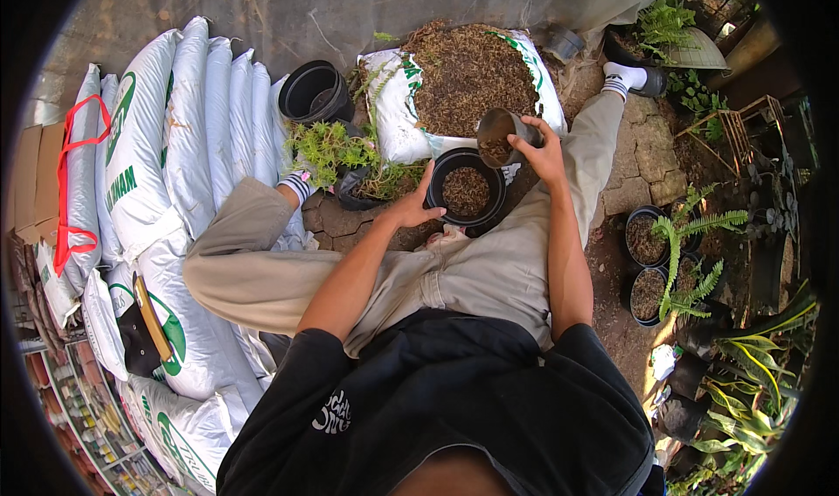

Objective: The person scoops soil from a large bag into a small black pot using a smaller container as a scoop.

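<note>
My right hand (544, 154) grips a small dark plastic pot (493, 124), tilted with its mouth towards me and some brown potting mix inside. Below and left of it, between my legs, stands a black plastic plant pot (435, 198) partly filled with potting mix (465, 192). At that pot's left rim is my left hand (419, 202), thumb and fingers spread, holding nothing. Just beyond, an opened white sack (393, 137) lies on its side, with a heap of brown potting mix (472, 80) showing through the cut.
Stacked white sacks (196, 122) line the left side. Empty black pots (316, 93) and a flowering plant (334, 147) stand left of the opened sack. Potted ferns (682, 234) and several filled pots (645, 293) are to the right. Plastic sheeting (367, 4) hangs behind.
</note>
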A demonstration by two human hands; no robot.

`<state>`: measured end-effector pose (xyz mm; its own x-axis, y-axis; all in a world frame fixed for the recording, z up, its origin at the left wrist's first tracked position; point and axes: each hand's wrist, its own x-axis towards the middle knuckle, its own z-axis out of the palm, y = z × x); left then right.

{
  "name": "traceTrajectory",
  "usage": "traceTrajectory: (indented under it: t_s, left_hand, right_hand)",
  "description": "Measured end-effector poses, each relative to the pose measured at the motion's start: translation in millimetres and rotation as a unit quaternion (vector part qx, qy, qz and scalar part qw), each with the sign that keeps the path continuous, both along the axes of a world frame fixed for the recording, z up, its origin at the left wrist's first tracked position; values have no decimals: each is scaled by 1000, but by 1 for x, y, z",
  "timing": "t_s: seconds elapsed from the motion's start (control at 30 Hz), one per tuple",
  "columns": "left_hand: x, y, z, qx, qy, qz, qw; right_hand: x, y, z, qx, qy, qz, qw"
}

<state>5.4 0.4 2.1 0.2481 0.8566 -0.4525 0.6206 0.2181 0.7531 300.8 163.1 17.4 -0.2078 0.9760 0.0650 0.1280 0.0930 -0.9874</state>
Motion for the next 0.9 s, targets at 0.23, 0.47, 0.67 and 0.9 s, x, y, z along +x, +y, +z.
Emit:
traceTrajectory:
  t_s: [0.23, 0.47, 0.67, 0.9]
  left_hand:
    - [-1, 0, 1, -12, 4, -2, 1000]
    - [0, 1, 4, -19, 2, -1, 1000]
    - [-1, 0, -1, -5, 11, -3, 1000]
    - [-1, 0, -1, -3, 4, -3, 1000]
  right_hand:
    - [0, -2, 4, 3, -4, 3, 1000]
    - [1, 0, 0, -1, 1, 2, 1000]
    - [1, 0, 1, -8, -5, 4, 1000]
    - [1, -3, 8, -23, -13, -4, 1000]
